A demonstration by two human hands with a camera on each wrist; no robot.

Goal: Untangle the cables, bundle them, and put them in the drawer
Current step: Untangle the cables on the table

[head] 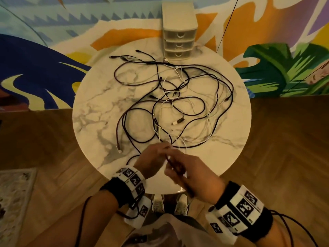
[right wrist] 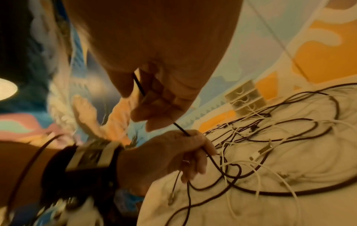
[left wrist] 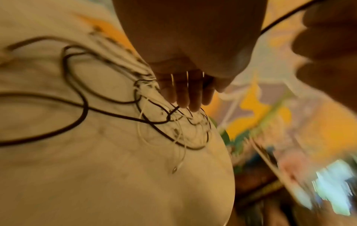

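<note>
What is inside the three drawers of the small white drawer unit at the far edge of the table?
All three drawers of the drawer unit are closed. Their cloudy fronts show nothing clearly, so any contents stay hidden. The cables are on the table in front of it.

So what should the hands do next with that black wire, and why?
Probably draw the black cable gently toward the near table edge. Both the left hand and the right hand pinch it, yet it runs back into the tangled pile, and the drawer unit looks closed.
</note>
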